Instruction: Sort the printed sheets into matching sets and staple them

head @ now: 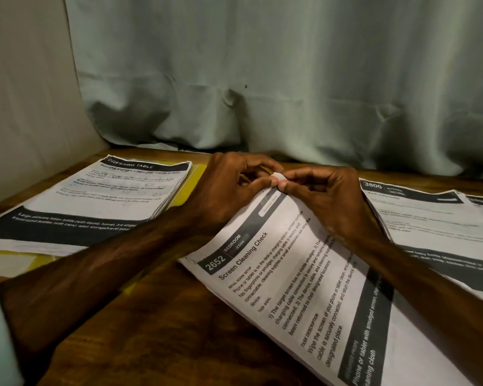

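Observation:
A set of printed sheets headed "2652 Bedroom, Screen Cleaning Check" (304,280) lies turned at an angle on the wooden table (156,335) in front of me. My left hand (229,190) and my right hand (329,199) meet at its far top corner, which is lifted off the table. Both pinch that corner between thumb and fingertips. No stapler is in view.
A stack of sheets headed "Dressing Table" (101,196) lies at the left on a yellow folder (191,185). Sheets headed "3800 Kitchen" (435,218) lie at the right, overlapping another sheet. A pale curtain (262,79) hangs close behind the table.

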Motion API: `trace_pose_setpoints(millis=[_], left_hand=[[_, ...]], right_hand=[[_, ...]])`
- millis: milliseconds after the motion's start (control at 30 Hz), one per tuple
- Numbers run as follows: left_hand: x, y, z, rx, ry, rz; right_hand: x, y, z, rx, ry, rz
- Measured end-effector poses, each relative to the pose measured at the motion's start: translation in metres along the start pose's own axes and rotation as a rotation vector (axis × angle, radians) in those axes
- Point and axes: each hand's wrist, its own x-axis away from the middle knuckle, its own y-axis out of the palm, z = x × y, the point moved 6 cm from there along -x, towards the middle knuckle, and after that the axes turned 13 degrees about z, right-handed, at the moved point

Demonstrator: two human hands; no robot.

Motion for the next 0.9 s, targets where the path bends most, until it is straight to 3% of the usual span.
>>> trace_pose_setpoints(millis=[233, 300, 433, 533, 600, 667, 767, 900], left_hand=[[0.0, 0.002, -0.003, 0.029, -0.083, -0.034], [0.0, 0.006, -0.009, 0.008, -0.177, -0.12], [0.01, 0.016, -0.037, 0.069, -0.488, -0.467], [0.01, 0.016, -0.038, 0.122, -0.548, -0.528], [0.005, 0.014, -0.033, 0.123, -0.514, -0.485], [-0.001, 0.003, -0.032, 0.088, -0.499, -0.429], [-0.014, -0.015, -0.036, 0.015, -0.495, -0.399], [-0.022, -0.031, -0.044, 0.283, -0.691, -0.265]], right_hand=[[-0.001, -0.001, 0.003, -0.003, 0.032, -0.001], [-0.005, -0.007, 0.004, 0.014, 0.048, 0.023], [-0.014, -0.028, 0.011, -0.009, 0.088, 0.178], [-0.019, -0.036, 0.01, 0.007, 0.135, 0.227], [-0.018, -0.036, 0.009, -0.028, 0.329, 0.113], [-0.008, -0.031, 0.014, 0.016, 0.572, -0.157], [0.008, -0.036, 0.016, 0.201, 0.674, -0.456], [0.002, -0.044, 0.01, 0.108, 0.672, -0.298]])
